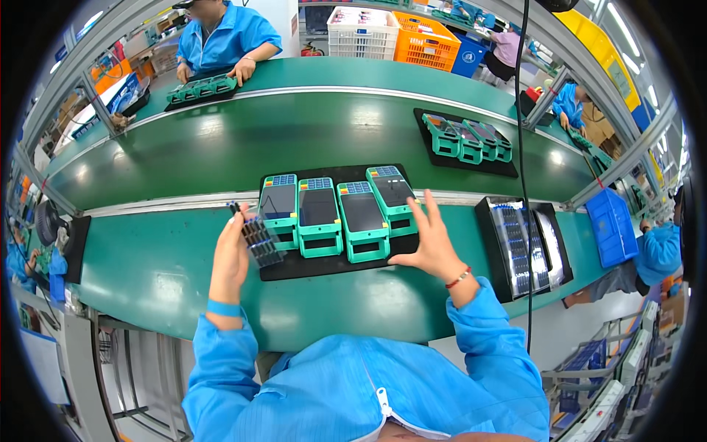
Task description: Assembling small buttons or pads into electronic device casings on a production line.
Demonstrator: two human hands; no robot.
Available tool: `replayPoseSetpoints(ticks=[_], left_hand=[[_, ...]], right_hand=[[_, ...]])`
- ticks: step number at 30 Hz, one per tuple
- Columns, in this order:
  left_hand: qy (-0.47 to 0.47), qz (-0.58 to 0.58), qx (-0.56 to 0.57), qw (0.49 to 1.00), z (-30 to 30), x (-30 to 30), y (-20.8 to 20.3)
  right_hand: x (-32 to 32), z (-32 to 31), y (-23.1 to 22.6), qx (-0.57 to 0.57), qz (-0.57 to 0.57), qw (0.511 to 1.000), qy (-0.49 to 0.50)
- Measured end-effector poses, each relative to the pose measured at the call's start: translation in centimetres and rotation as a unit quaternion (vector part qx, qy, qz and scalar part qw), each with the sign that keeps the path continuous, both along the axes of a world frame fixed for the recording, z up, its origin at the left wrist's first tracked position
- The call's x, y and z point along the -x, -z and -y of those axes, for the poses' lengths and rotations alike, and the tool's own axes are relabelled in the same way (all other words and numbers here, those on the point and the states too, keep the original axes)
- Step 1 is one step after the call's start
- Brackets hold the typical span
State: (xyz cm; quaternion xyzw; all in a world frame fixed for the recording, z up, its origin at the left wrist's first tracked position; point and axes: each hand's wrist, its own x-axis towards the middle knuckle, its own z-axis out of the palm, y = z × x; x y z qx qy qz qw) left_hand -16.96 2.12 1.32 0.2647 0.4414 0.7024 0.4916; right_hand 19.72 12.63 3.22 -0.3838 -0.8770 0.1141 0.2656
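Handsets (319, 210) sit on the mat (294, 268), prob for cushioning; left fingers (235, 224) grip a gridded piece (262, 243), right fingers (433, 214) splayed, empty.

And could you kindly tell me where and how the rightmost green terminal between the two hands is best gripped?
Probably by the outer long edge of the rightmost terminal, coming from the right: its neighbour sits close on its left, while no terminal stands beside it on the right, and the open right hand is near that edge.
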Motion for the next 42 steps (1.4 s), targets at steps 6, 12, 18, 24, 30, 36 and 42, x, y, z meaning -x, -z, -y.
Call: replayPoseSetpoints(ticks=[6,12,18,24,30,36,42], left_hand=[[0.014,0.017,0.006,1.000,-1.4,-1.5,2.3],[-0.017,-0.162,-0.005,0.987,0.1,-2.2,2.0],[-0.037,-0.431,0.018,0.901,3.4,-6.1,-4.3],[0.110,-0.493,-0.039,0.862,5.0,-8.2,-3.7],[0.117,-0.479,-0.029,0.869,5.4,-7.8,-2.8],[-0.013,-0.425,0.088,0.901,6.1,-4.4,-2.0],[-0.084,-0.692,0.024,0.717,6.3,-4.3,-2.3]], right_hand=[[3.0,-0.1,3.0,-0.008,-0.010,0.999,0.033],[3.8,0.4,2.5,0.011,-0.024,0.998,0.051],[4.2,1.6,-1.4,-0.066,-0.052,0.996,-0.018],[9.9,3.8,-4.2,0.365,-0.140,0.890,-0.234],[12.2,4.6,-3.1,0.184,-0.176,0.923,-0.289],[15.9,4.3,-2.4,0.053,-0.227,0.951,-0.204],[20.4,2.8,1.1,-0.023,-0.221,0.969,-0.105]])
